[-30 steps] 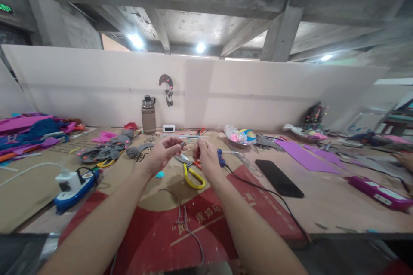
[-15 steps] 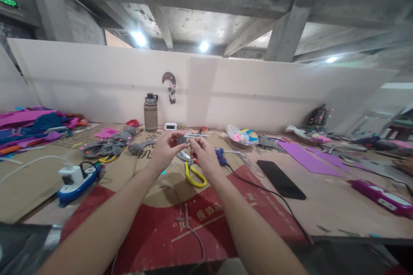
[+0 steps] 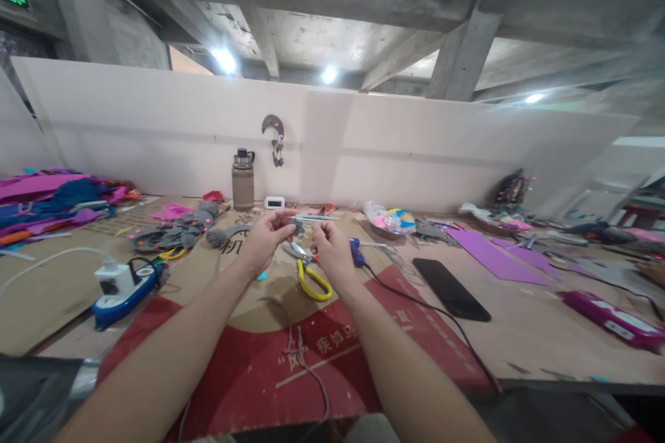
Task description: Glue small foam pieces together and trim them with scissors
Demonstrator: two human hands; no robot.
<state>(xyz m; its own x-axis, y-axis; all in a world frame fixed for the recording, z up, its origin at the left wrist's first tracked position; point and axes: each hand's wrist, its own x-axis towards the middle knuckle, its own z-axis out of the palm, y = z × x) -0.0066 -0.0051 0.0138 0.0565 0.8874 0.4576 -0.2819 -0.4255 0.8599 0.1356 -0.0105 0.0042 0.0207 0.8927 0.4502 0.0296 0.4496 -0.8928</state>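
My left hand (image 3: 264, 241) is closed, pinching a small grey felt piece (image 3: 298, 224) between thumb and fingertips. Facing it, my right hand (image 3: 332, 250) is closed on a thin, pale metal tool (image 3: 322, 218) that looks like tweezers, its tip pointing left at the felt. Just below the hands lie scissors with yellow handles (image 3: 314, 284). A blue glue gun (image 3: 356, 252) rests to the right of my right hand, its cord running toward the front edge. A loose grey cord (image 3: 312, 370) lies on the red cardboard (image 3: 233, 374).
Grey felt decorations (image 3: 174, 232) and a power strip (image 3: 127, 291) are on the left. Behind stand a bottle (image 3: 243, 183) and a small white clock (image 3: 274, 203). To the right lie a black phone (image 3: 449, 288), purple sheets (image 3: 496, 256) and a magenta device (image 3: 613, 318).
My right hand has drawn slightly right, away from my left fingertips, and its fingers have curled in more. The metal tool has shifted slightly left.
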